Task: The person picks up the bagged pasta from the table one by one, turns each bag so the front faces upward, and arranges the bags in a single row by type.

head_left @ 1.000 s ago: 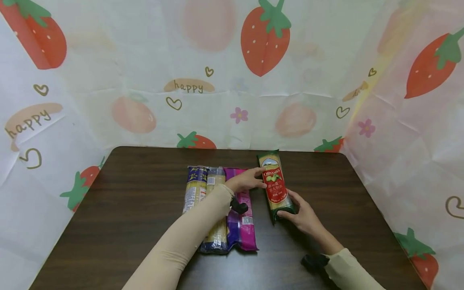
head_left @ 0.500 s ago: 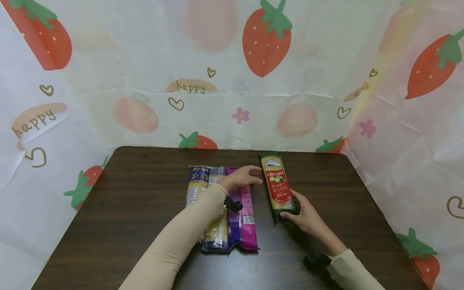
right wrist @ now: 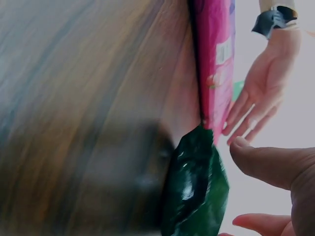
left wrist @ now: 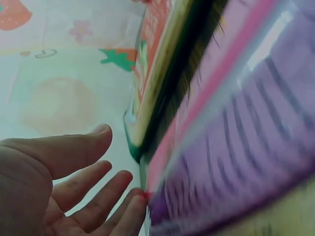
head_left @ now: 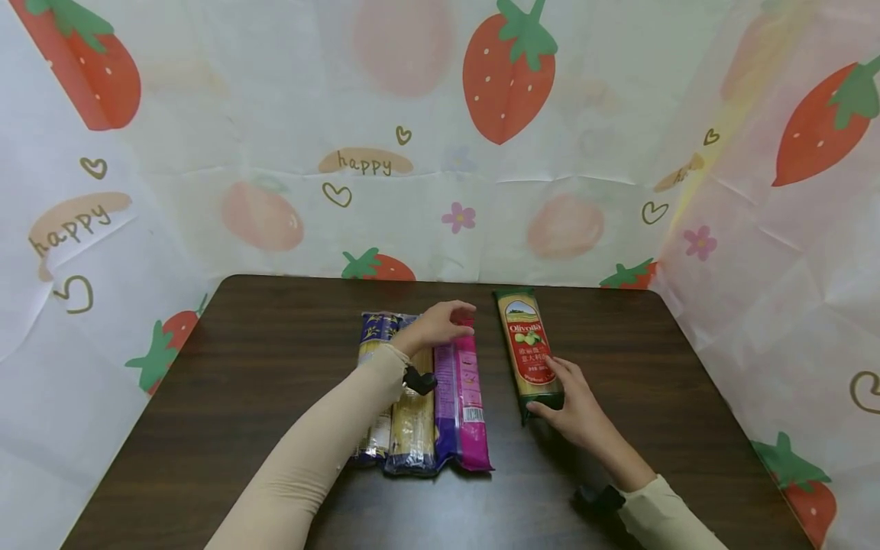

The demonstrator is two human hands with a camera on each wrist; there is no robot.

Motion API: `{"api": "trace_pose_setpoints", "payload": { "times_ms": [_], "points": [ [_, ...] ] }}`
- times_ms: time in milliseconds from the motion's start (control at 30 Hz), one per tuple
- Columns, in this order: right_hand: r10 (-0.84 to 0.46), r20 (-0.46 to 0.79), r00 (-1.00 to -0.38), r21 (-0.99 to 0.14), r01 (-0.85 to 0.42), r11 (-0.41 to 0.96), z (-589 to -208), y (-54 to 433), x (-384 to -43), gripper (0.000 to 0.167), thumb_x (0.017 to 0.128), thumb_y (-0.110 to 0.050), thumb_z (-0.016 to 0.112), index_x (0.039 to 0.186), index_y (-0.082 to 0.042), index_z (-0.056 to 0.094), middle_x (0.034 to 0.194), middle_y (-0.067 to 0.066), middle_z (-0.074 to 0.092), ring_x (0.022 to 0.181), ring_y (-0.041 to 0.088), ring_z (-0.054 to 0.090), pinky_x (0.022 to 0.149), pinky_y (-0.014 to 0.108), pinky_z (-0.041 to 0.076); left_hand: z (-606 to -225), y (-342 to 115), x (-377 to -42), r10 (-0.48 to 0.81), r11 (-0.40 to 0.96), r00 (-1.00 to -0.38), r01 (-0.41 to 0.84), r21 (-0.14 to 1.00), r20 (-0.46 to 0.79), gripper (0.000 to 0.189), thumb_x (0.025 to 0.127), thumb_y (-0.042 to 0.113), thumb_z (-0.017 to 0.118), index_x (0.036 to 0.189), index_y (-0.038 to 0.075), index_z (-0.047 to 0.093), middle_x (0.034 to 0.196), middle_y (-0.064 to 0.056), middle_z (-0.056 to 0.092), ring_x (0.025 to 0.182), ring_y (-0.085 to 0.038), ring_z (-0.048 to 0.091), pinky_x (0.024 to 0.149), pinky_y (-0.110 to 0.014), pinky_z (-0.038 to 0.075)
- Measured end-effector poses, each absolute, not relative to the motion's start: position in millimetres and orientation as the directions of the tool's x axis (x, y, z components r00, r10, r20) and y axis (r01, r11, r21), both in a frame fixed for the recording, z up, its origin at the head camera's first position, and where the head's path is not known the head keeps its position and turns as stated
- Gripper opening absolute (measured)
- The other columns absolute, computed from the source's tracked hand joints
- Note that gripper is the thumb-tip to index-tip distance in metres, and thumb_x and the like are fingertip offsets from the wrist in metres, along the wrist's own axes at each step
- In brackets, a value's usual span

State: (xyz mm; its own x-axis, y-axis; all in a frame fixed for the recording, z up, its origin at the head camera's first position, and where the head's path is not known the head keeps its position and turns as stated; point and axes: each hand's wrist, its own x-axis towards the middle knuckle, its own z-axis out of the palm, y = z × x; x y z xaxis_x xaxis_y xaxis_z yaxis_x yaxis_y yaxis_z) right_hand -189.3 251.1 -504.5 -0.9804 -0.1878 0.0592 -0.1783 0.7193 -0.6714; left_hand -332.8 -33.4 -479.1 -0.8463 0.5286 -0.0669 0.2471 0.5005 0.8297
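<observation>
A green and red pasta packet (head_left: 528, 351) lies lengthwise on the dark wooden table (head_left: 261, 367). My right hand (head_left: 572, 405) rests at its near end, with the thumb at the end and a finger lying along its right edge. In the right wrist view the packet's green end (right wrist: 194, 189) sits just beside my thumb (right wrist: 270, 164), not pinched. My left hand (head_left: 440, 325) hovers with relaxed fingers over the far end of a magenta and purple packet (head_left: 466, 405). In the left wrist view its fingers (left wrist: 93, 184) are spread beside the purple packet (left wrist: 246, 147).
Two more long packets, a blue-topped one (head_left: 374, 336) and a clear one of yellow noodles (head_left: 412, 424), lie side by side left of the magenta one. Strawberry-print sheets (head_left: 509, 76) wall the table at the back and both sides.
My left hand has drawn back leftwards from the green packet to above the magenta one. The green packet has turned slightly, now more parallel to the others.
</observation>
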Motion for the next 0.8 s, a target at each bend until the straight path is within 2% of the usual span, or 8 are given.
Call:
{"api": "trace_pose_setpoints", "payload": {
  "times_ms": [133, 333, 533, 667, 800],
  "points": [
    [-0.221, 0.126, -0.967, -0.669, -0.247, 0.701, -502.4, 243.6, -186.8, 0.084, 0.094, -0.014, 0.086, 0.161, 0.007, 0.04, 0.163, 0.031, 0.035, 0.149, 0.052, 0.038, 0.115, 0.071, 0.041, -481.5, -45.9, -337.3, 0.497, 0.598, -0.866, 0.298, 0.745, -0.053, 0.056, 0.105, 0.015, 0.072, 0.156, -0.001, 0.053, 0.157, -0.02, 0.056, 0.148, -0.036, 0.05, 0.121, -0.047, 0.043],
    [-0.283, 0.18, -0.942, -0.668, -0.328, 0.668, -501.0, 227.5, -180.6, 0.084, 0.091, -0.02, 0.09, 0.16, -0.001, 0.047, 0.158, 0.025, 0.046, 0.143, 0.047, 0.048, 0.112, 0.07, 0.045, -482.3, -58.2, -339.4, 0.505, 0.691, -0.86, 0.349, 0.633, -0.077, 0.061, 0.104, 0.022, 0.074, 0.156, -0.002, 0.052, 0.156, -0.022, 0.054, 0.149, -0.038, 0.046, 0.124, -0.048, 0.039],
    [-0.399, 0.077, -0.914, -0.705, -0.333, 0.626, -499.6, 207.7, -171.8, 0.093, 0.092, -0.036, 0.088, 0.167, -0.01, 0.039, 0.164, 0.02, 0.044, 0.15, 0.045, 0.043, 0.116, 0.07, 0.041, -481.5, -66.7, -339.8, 0.512, 0.746, -0.85, 0.37, 0.554, -0.122, 0.068, 0.103, 0.031, 0.076, 0.158, -0.001, 0.05, 0.156, -0.022, 0.054, 0.149, -0.041, 0.044, 0.123, -0.051, 0.039],
    [-0.455, 0.034, -0.89, -0.699, -0.347, 0.626, -501.4, 195.6, -165.9, 0.101, 0.09, -0.042, 0.09, 0.167, -0.006, 0.036, 0.162, 0.022, 0.045, 0.149, 0.045, 0.045, 0.114, 0.069, 0.043, -486.8, -71.3, -341.9, 0.504, 0.767, -0.845, 0.341, 0.543, -0.181, 0.077, 0.103, 0.037, 0.075, 0.162, 0.001, 0.043, 0.16, -0.023, 0.05, 0.149, -0.04, 0.045, 0.122, -0.052, 0.04],
    [-0.491, 0.009, -0.871, -0.693, -0.36, 0.625, -504.4, 183.8, -162.0, 0.113, 0.084, -0.047, 0.093, 0.168, -0.004, 0.032, 0.16, 0.022, 0.045, 0.146, 0.041, 0.047, 0.115, 0.066, 0.044, -491.0, -72.7, -343.4, 0.488, 0.786, -0.845, 0.317, 0.531, -0.218, 0.083, 0.103, 0.041, 0.074, 0.166, 0.002, 0.037, 0.165, -0.024, 0.043, 0.154, -0.04, 0.04, 0.125, -0.052, 0.036]
  ]
}}
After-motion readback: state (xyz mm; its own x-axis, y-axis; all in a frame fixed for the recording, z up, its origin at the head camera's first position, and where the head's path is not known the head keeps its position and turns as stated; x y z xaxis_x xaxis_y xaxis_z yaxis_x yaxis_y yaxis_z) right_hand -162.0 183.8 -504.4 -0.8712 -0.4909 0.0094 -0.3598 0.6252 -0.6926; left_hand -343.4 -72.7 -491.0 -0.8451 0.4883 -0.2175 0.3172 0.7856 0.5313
